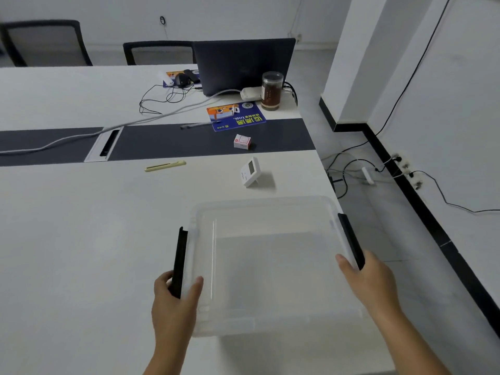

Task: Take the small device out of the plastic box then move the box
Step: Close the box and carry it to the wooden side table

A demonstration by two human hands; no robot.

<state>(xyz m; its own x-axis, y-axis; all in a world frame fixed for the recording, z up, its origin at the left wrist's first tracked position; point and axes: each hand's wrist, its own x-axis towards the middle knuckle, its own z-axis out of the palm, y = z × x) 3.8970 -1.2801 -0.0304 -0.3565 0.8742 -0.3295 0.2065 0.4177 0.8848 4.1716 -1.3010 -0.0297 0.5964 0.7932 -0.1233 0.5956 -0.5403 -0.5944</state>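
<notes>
The clear plastic box (270, 212) with black side latches sits near the table's right edge, and nothing lies inside it. My left hand (173, 301) grips its left wall at the black latch, thumb inside the rim. My right hand (370, 280) holds the right wall beside the other black latch. The small white device (250, 171), with a grey screen, stands propped on its stand on the table just beyond the box.
A small red-and-white box (242, 142), a yellow pen (165, 166), a blue leaflet (238, 116), a dark jar (272, 90), a laptop (243, 66) and cables lie further back. The table edge (328, 180) drops to the floor on the right.
</notes>
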